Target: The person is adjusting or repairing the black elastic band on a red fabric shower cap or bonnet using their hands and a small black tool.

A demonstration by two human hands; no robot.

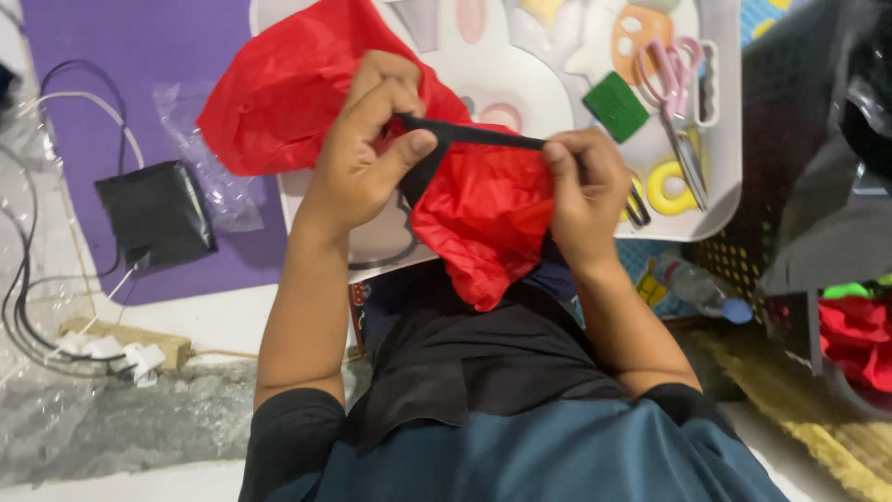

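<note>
From the head view, we see both hands raised over a white tray, working on a piece of red fabric (483,218). Our left hand (367,149) has its thumb and forefinger pinched together on one end of a black strap (488,137), with the other fingers curled over the cloth. Our right hand (585,191) pinches the other end of the same strap between thumb and fingertips, so the strap runs taut and nearly level between the two hands. The red fabric hangs bunched below the strap and billows up behind the left hand (how it joins the strap we cannot tell).

The white tray (729,139) lies beyond the hands. On it sit pink-handled scissors (678,102), a green square block (616,106) just left of them, and a yellow ring (671,189) below, near the right hand.

To the left, a purple mat (139,56) carries a black pouch (153,216) and a clear plastic bag (200,153). Cables run down to a power strip (111,349) at the lower left. At the far right, a dark crate (790,139) stands with more red cloth (855,339) beside it.
</note>
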